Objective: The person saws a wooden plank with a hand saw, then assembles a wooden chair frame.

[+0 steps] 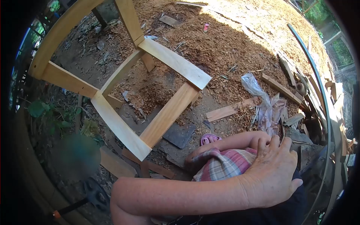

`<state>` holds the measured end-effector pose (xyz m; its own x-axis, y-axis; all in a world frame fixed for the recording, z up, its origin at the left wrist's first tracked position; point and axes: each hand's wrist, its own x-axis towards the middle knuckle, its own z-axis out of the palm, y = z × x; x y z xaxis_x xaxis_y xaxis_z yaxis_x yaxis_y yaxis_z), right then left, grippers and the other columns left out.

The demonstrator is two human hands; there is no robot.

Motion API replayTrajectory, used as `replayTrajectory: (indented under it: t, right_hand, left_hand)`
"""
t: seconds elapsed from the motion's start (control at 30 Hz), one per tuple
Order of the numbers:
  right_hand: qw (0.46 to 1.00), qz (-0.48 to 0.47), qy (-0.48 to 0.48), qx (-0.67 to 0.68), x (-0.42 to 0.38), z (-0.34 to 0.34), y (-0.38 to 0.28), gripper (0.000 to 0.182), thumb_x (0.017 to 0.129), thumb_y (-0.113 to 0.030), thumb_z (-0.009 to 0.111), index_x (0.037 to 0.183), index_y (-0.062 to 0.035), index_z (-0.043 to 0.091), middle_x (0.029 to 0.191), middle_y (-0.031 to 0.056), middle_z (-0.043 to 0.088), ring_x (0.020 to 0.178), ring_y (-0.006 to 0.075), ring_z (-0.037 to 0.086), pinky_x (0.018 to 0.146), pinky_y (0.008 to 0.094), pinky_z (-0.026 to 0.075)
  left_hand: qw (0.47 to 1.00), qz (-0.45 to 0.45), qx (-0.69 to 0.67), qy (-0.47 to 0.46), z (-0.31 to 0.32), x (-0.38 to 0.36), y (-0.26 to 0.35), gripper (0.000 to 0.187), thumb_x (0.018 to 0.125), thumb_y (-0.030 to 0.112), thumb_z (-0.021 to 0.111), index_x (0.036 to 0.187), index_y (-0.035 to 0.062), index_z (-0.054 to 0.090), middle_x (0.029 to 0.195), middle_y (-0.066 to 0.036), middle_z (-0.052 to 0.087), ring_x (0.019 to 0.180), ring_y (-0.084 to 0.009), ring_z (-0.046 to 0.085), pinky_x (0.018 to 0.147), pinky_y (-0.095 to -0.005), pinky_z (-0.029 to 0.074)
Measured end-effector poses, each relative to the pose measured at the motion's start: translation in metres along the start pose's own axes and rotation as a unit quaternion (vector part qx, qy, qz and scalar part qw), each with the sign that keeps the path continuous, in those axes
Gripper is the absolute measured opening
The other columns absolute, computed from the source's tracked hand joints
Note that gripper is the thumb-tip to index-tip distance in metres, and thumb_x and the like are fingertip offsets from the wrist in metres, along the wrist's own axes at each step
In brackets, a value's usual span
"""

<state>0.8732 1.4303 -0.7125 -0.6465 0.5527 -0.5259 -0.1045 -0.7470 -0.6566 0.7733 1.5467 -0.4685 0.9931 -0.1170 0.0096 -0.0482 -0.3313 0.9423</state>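
1. Resting open, fingers spread, the left hand (273, 174) lies on the pink plaid fabric (223, 163) over the knee.
2. Right hand is out of sight.
3. Pale wooden chair frame (123, 86) lies on the sawdust-covered ground (232, 41), well apart.

Wood frame (123, 90) at 10 o'clock on sawdust (225, 41); plastic bag (262, 105) at 3; plank (230, 110) just left of bag.

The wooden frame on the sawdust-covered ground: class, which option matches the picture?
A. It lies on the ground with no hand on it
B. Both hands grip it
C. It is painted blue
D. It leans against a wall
A: the wooden frame lies on the sawdust, while the one hand in view rests on plaid cloth near the person's knee.
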Motion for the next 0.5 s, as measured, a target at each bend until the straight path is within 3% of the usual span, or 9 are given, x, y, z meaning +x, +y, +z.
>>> replayTrajectory:
  t: [0.1, 0.2, 0.27, 0.37, 0.43, 0.5]
  right_hand:
    - [0.999, -0.03, 0.025, 0.02, -0.006, -0.004, 0.01, 0.02, 0.087, -0.017, 0.061, 0.097, 0.0008, 0.063, 0.089, 0.0107, 0.065, 0.088, 0.0215, 0.063, 0.08, 0.0336, 0.05]
    - [0.996, -0.061, 0.054, 0.043, -0.005, -0.01, 0.023, 0.019, 0.087, -0.016, 0.061, 0.096, 0.0002, 0.063, 0.088, 0.0101, 0.065, 0.087, 0.0211, 0.063, 0.079, 0.0336, 0.05]
    - [0.992, -0.085, 0.069, 0.059, 0.002, -0.013, 0.028, 0.018, 0.087, -0.016, 0.06, 0.096, -0.0002, 0.063, 0.087, 0.0096, 0.065, 0.087, 0.0209, 0.063, 0.079, 0.0336, 0.05]
    - [0.987, -0.111, 0.088, 0.078, 0.017, -0.016, 0.038, 0.017, 0.087, -0.015, 0.06, 0.095, -0.0007, 0.063, 0.086, 0.009, 0.065, 0.086, 0.0206, 0.064, 0.078, 0.0337, 0.05]
    - [0.982, -0.132, 0.103, 0.09, 0.031, -0.018, 0.042, 0.016, 0.087, -0.015, 0.059, 0.094, -0.0011, 0.063, 0.085, 0.0086, 0.065, 0.086, 0.0203, 0.064, 0.078, 0.0337, 0.05]
    - [0.975, -0.155, 0.123, 0.104, 0.05, -0.022, 0.044, 0.015, 0.087, -0.014, 0.059, 0.093, -0.0015, 0.063, 0.084, 0.0082, 0.065, 0.085, 0.0201, 0.064, 0.078, 0.0337, 0.05]
  left_hand:
    - [0.997, 0.034, 0.038, -0.056, -0.009, 0.024, -0.009, 0.063, 0.086, 0.048, 0.061, 0.105, -0.0116, 0.058, 0.112, -0.026, 0.047, 0.108, -0.0393, 0.044, 0.096, -0.0516, 0.031]
    - [0.99, -0.012, 0.081, -0.116, -0.001, 0.046, -0.02, 0.065, 0.086, 0.05, 0.06, 0.106, -0.011, 0.059, 0.11, -0.027, 0.049, 0.108, -0.0404, 0.045, 0.097, -0.0504, 0.032]
    - [0.983, 0.009, 0.049, -0.175, -0.003, 0.055, -0.025, 0.066, 0.087, 0.053, 0.059, 0.109, -0.0092, 0.06, 0.107, -0.024, 0.052, 0.109, -0.0398, 0.045, 0.098, -0.0504, 0.031]
    - [0.984, 0.04, 0.029, -0.17, -0.005, 0.067, -0.029, 0.059, 0.085, 0.046, 0.066, 0.111, -0.0069, 0.06, 0.108, -0.021, 0.054, 0.108, -0.0355, 0.049, 0.098, -0.0472, 0.035]
    - [0.968, 0.032, -0.08, -0.234, -0.011, 0.078, -0.04, 0.051, 0.082, 0.036, 0.073, 0.112, -0.0031, 0.061, 0.11, -0.019, 0.055, 0.105, -0.0304, 0.054, 0.097, -0.0428, 0.04]
    - [0.969, 0.007, -0.123, -0.215, -0.024, 0.076, -0.059, 0.045, 0.079, 0.027, 0.076, 0.113, 0.0007, 0.062, 0.11, -0.016, 0.056, 0.103, -0.0267, 0.056, 0.094, -0.0376, 0.043]
